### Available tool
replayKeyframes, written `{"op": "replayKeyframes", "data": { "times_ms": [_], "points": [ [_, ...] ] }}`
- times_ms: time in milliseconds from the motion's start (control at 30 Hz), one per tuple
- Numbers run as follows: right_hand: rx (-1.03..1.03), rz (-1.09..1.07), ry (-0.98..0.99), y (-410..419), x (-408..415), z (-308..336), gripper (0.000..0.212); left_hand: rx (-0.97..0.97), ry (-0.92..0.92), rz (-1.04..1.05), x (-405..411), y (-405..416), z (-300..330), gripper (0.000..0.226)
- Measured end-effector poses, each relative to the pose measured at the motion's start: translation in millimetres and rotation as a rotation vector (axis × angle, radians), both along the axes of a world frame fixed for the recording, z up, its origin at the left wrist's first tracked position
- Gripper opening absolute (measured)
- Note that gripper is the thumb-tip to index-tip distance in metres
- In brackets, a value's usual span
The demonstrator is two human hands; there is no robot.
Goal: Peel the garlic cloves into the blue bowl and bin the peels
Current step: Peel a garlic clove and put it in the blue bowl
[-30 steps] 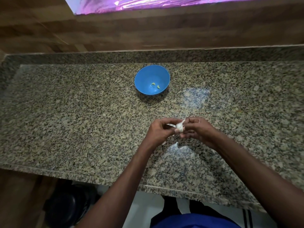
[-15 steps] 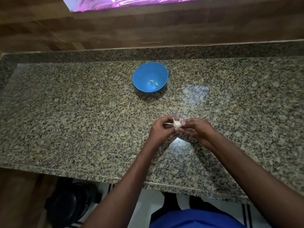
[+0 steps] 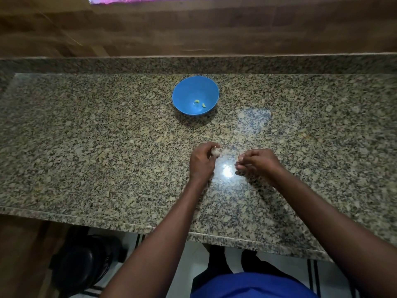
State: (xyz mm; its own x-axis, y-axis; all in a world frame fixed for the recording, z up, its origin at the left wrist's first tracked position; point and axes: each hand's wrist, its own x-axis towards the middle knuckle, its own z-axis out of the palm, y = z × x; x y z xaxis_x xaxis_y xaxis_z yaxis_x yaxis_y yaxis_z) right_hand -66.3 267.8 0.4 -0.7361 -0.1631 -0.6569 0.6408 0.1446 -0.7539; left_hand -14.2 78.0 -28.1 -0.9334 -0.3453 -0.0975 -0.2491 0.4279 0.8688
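Near the counter's (image 3: 90, 160) front edge, the left hand (image 3: 202, 162) grips the garlic (image 3: 216, 152) in curled fingers. Just beside it, apart, the right hand (image 3: 256, 162) pinches something small, possibly peel. Farther back sits the bowl (image 3: 187, 91) holding two cloves (image 3: 199, 103).

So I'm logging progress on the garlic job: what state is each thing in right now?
blue bowl: upright on the counter, holds two peeled cloves.
garlic: white, gripped in the left hand, skin still on as far as shows.
right hand: apart from the left, fingers curled; a pale bit at the fingertips, too small to tell.
black bin: on the floor under the counter's edge.
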Motion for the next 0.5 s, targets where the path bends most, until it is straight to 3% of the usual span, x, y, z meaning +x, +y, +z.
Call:
{"op": "replayKeyframes", "data": {
  "times_ms": [100, 167, 333, 500],
  "points": [
    [0.050, 0.081, 0.051, 2, -1, -5, 0.007, -0.156, -0.065, -0.004, 2, -2, -8, 0.068],
    [0.123, 0.143, 0.080, 2, -2, -9, 0.009, -0.329, -0.098, 0.014, 18, -4, -15, 0.074],
    [0.333, 0.262, 0.074, -5, -10, -10, 0.006, -0.606, -0.118, -0.076, 64, 9, -37, 0.060],
    [0.404, 0.374, -0.060, -13, -26, 0, 0.009, -0.653, -0.115, -0.121, 69, 11, -45, 0.056]
  ]
}}
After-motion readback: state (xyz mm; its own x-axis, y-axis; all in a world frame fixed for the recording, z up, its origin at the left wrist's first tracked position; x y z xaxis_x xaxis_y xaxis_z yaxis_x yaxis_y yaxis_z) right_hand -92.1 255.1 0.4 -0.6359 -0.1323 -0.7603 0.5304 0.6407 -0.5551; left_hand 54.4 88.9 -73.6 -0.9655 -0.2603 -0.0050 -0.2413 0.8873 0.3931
